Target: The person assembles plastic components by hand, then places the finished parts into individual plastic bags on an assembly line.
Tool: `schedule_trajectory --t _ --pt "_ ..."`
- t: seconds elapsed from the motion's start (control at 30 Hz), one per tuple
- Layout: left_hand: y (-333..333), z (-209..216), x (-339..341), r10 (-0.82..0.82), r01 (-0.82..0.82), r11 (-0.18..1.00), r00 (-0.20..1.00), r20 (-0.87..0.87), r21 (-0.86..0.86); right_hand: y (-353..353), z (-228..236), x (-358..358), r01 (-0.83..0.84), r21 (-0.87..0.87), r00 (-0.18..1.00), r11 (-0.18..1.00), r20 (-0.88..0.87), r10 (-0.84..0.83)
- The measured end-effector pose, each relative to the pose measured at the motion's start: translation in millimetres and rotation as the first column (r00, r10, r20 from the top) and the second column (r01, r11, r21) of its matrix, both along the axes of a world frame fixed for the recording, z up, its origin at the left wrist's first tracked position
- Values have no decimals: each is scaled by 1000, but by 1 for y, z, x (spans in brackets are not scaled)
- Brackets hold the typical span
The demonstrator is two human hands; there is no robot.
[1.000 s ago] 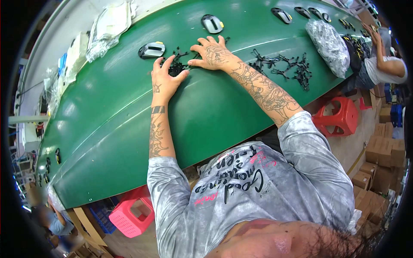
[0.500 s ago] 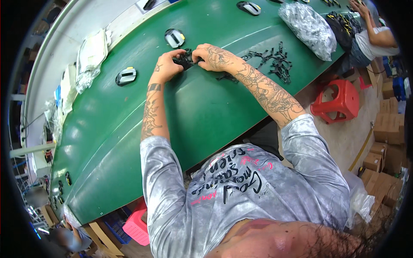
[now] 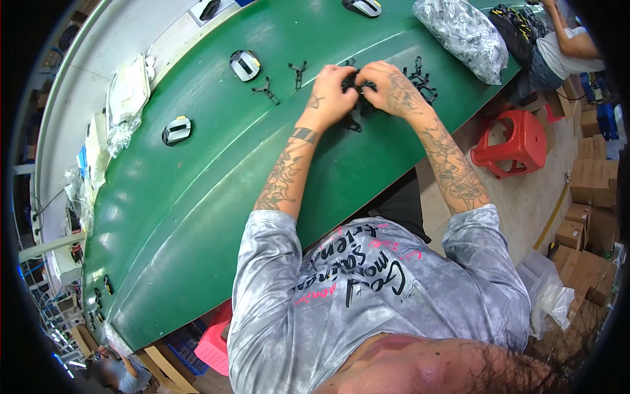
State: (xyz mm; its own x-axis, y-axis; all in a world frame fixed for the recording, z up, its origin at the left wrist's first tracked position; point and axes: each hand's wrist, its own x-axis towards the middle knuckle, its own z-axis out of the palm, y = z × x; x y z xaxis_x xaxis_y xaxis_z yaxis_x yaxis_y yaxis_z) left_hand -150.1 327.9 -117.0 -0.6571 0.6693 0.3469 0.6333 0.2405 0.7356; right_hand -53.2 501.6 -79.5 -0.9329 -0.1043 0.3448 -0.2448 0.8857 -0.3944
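Observation:
My left hand [image 3: 332, 96] and my right hand [image 3: 390, 90] are close together at the far side of the green table [image 3: 367, 154]. The curled fingers of both are closed on thin black plastic frame pieces, largely hidden by the fingers. One such black plastic piece [image 3: 354, 125] pokes out below my hands. More black frame pieces [image 3: 423, 84] lie just beyond my right hand. To the left of my left hand, two separate pieces rest on the table: a branched black frame [image 3: 266, 90] and a second black frame [image 3: 298, 75].
Black-and-grey oval devices sit along the table: a left one [image 3: 177, 131], a middle one [image 3: 245, 65] and a far one [image 3: 362, 6]. A clear plastic bag [image 3: 462, 39] lies at the right, near another person [image 3: 567, 46]. Beyond the table edge stands a red stool [image 3: 512, 143].
Both hands have moved right, from near the middle device to the pile of black pieces. Two black frame pieces now lie apart on the table where my hands were.

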Motion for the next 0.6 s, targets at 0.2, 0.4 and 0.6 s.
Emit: schedule_trajectory --t 0.2,0.4,0.6 --pt "-40 59 20 -292 302 946 952 96 -118 36 -6 32 267 48 964 963 -15 -266" --pt "-148 61 -58 60 -54 998 896 440 -27 -2 22 -22 191 -149 965 970 -153 -213" --pt "-339 -6 -192 815 -901 241 390 -429 -361 -137 -3 -119 274 29 859 961 443 -258"
